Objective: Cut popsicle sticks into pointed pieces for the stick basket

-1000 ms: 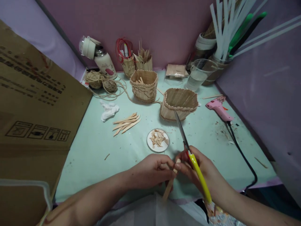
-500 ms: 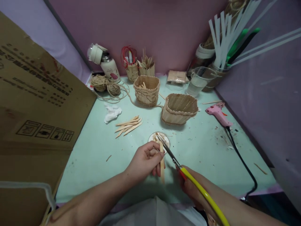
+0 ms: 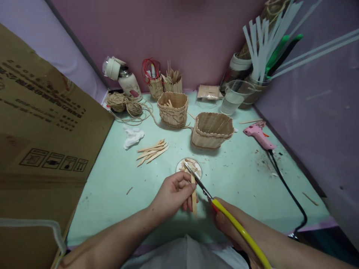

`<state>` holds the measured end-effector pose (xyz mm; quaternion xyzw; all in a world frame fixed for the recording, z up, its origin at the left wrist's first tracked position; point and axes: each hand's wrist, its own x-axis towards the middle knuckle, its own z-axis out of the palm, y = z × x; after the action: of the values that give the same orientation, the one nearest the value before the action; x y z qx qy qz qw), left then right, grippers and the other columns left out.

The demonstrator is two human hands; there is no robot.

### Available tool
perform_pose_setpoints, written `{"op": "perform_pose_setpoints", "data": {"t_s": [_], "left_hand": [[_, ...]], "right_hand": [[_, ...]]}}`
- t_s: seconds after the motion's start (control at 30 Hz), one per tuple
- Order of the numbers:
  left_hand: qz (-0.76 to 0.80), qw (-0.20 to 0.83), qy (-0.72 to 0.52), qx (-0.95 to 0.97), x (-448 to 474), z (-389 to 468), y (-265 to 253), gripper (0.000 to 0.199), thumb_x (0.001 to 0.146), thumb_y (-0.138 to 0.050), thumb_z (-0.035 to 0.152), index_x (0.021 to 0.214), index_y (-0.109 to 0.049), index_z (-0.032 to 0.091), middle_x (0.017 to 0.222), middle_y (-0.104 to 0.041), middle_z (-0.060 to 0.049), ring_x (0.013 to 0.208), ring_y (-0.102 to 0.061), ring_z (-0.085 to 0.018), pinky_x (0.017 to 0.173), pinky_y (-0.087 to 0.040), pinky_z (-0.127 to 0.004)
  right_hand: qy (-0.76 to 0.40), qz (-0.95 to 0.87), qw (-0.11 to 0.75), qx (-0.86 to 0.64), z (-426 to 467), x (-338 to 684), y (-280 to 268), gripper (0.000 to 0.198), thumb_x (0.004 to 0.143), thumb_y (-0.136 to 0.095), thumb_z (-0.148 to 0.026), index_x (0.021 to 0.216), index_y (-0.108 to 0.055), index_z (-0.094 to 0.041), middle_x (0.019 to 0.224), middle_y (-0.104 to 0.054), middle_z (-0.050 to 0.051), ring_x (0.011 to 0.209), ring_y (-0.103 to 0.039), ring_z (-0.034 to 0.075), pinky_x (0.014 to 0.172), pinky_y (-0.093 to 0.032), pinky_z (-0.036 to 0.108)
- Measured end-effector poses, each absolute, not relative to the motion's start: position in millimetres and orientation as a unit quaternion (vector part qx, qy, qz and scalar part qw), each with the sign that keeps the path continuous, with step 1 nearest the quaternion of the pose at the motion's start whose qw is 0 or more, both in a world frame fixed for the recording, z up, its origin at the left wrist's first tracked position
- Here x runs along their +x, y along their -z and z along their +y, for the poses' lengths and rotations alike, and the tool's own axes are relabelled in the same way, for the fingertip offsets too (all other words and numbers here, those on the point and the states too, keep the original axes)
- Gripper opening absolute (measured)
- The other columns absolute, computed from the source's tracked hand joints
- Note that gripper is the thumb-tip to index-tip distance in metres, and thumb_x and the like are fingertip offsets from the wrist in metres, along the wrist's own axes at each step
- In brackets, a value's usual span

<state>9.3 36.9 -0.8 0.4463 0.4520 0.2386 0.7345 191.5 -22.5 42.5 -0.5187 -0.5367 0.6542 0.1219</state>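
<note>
Between the thumb and fingers of my left hand (image 3: pixel 174 191) is a flat wooden craft stick (image 3: pixel 194 200), its lower end pointing toward me. My right hand (image 3: pixel 228 224) grips scissors (image 3: pixel 238 226) with yellow and red handles. The blades lie across the stick's upper end, over a small round dish (image 3: pixel 201 170) holding cut wood bits (image 3: pixel 191 163). Whether the blades are fully closed is hard to see. To the left, a small pile of pointed wooden sticks (image 3: pixel 153 151) lies on the table.
Two wooden baskets (image 3: pixel 210 140) (image 3: pixel 173 114) stand beyond the dish. A pink glue gun (image 3: pixel 259 137) with a black cord lies at right. Twine balls (image 3: pixel 117 101), crumpled tissue (image 3: pixel 133 137), a bottle (image 3: pixel 129 85) and a plastic cup (image 3: pixel 232 101) sit farther back. A cardboard box (image 3: pixel 42 123) borders the left.
The view has shifted slightly. The scissor blades have come closer together across the stick's upper end, while my left hand keeps its hold.
</note>
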Motion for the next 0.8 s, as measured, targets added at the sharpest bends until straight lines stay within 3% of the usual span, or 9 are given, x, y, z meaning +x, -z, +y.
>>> {"op": "perform_pose_setpoints", "data": {"t_s": [0.17, 0.33, 0.53, 0.8], "left_hand": [[0.455, 0.740, -0.234, 0.436, 9.4, 38.5, 2.3, 0.029, 0.074, -0.065, 0.042, 0.076, -0.050, 0.017, 0.043, -0.054, 0.005, 0.033, -0.050, -0.009, 0.035, -0.037, -0.017], [0.451, 0.756, -0.225, 0.417, 9.4, 38.5, 4.5, 0.026, 0.074, -0.066, 0.038, 0.074, -0.050, 0.018, 0.043, -0.055, 0.005, 0.034, -0.052, -0.010, 0.036, -0.039, -0.018], [0.441, 0.782, -0.213, 0.384, 7.6, 38.9, 4.3, 0.026, 0.073, -0.067, 0.038, 0.073, -0.051, 0.017, 0.044, -0.058, 0.003, 0.034, -0.052, -0.010, 0.036, -0.036, -0.017], [0.452, 0.806, -0.186, 0.335, 7.1, 38.5, 10.5, 0.025, 0.071, -0.068, 0.035, 0.073, -0.052, 0.017, 0.045, -0.059, 0.003, 0.036, -0.054, -0.009, 0.038, -0.035, -0.016]], "right_hand": [[-0.683, -0.522, 0.089, -0.503, -22.5, 192.4, -43.8, 0.053, 0.085, -0.029, -0.073, 0.084, -0.040, -0.021, 0.064, -0.040, -0.005, 0.053, -0.031, 0.010, 0.043, -0.028, 0.022], [-0.686, -0.515, 0.120, -0.500, -23.9, 191.2, -37.4, 0.050, 0.090, -0.029, -0.067, 0.088, -0.045, -0.020, 0.066, -0.041, -0.004, 0.054, -0.030, 0.009, 0.045, -0.028, 0.021], [-0.729, -0.419, 0.114, -0.529, -20.8, 187.7, -34.0, 0.036, 0.087, -0.047, -0.054, 0.082, -0.051, -0.018, 0.060, -0.038, -0.006, 0.051, -0.030, 0.009, 0.045, -0.029, 0.021], [-0.698, -0.423, 0.059, -0.574, -14.3, 182.5, -34.0, 0.020, 0.080, -0.050, -0.037, 0.071, -0.047, -0.020, 0.055, -0.034, -0.006, 0.049, -0.032, 0.009, 0.045, -0.027, 0.021]]}}
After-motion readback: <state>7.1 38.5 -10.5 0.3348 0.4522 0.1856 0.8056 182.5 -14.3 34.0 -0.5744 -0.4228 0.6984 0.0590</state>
